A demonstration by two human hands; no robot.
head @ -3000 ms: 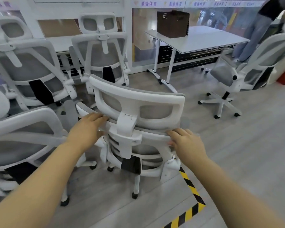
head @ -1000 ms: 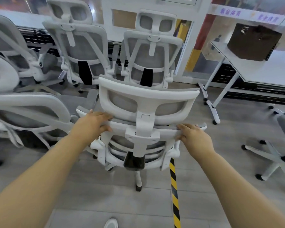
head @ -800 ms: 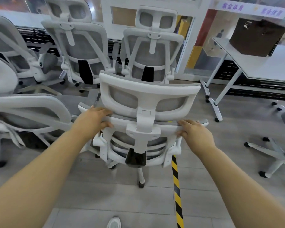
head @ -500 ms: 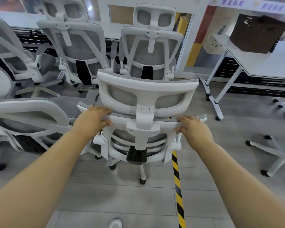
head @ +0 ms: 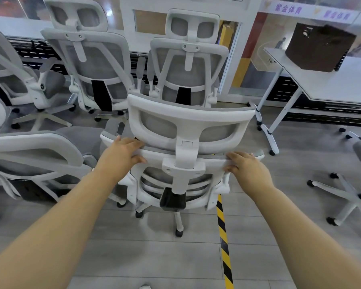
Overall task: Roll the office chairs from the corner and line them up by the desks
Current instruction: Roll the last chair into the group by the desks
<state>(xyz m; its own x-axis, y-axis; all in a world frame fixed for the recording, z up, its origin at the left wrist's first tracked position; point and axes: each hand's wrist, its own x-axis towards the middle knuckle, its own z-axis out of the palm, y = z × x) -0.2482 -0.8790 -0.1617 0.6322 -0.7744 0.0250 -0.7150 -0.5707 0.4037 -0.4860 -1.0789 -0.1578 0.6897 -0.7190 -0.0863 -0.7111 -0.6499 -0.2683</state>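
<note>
A white office chair with grey mesh stands right in front of me, its back and headrest facing me. My left hand grips the left end of its backrest's top rail. My right hand grips the right end of the same rail. Several more white chairs crowd the corner: one directly behind the held chair, one to its left, and one close at my left. A white desk stands at the right.
A dark brown box sits on the desk. The base of another chair shows at the right edge. A yellow-and-black tape stripe runs along the grey floor under the held chair. A glass partition lies behind the chairs.
Over three seconds the view swung left, toward the corner chairs, with the desk sliding right. In the last second the held chair shifted only slightly; both hands kept their grip.
</note>
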